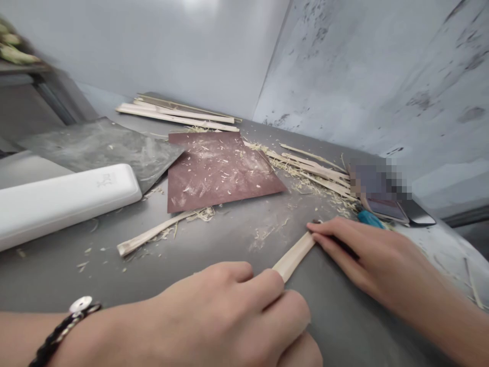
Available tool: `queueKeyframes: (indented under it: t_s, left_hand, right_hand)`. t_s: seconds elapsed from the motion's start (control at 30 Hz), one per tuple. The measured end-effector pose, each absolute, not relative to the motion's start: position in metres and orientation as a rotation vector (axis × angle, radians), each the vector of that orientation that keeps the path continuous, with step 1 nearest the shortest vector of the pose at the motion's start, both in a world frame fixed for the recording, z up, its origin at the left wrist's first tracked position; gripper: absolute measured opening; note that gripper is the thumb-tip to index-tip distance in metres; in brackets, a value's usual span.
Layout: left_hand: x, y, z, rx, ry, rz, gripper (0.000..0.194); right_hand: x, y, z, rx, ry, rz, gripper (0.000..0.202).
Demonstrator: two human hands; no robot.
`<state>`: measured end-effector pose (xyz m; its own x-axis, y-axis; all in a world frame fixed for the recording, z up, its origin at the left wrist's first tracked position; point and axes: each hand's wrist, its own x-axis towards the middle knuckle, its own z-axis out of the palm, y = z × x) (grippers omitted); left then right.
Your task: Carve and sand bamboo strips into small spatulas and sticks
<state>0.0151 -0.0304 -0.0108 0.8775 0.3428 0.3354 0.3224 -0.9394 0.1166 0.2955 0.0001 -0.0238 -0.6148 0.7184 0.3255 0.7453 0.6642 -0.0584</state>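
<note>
My left hand (244, 311), with a braided bracelet at the wrist, is closed around a pale, whittled wooden strip (294, 258). The strip slants up and to the right, low over the grey tabletop. At its far end my right hand (355, 244) is closed in a pinch, thumb and fingertips against the wood. A small dark piece shows at those fingertips and under the palm; its kind is mostly hidden. Another curved wooden strip (153, 235) lies on the table beyond my left hand, its far end by a reddish-brown sheet of sandpaper (225, 171).
A dark grey sheet (103, 145) and a long white case (69, 201) lie at the left. Several wooden strips (179, 113) rest against the back wall, and more strips (321, 171) lie among shavings at right. Near my right hand are a blue object (370, 219) and a phone-like device (385, 208).
</note>
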Motion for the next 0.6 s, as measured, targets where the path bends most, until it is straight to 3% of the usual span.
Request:
queueKeyframes:
  t_s: [0.6]
  left_hand:
    - [0.017,-0.029,0.002,2.986,0.547,0.509,0.034]
  right_hand:
    - [0.292,-0.003,-0.025,-1.148,-2.499,-0.122,0.023]
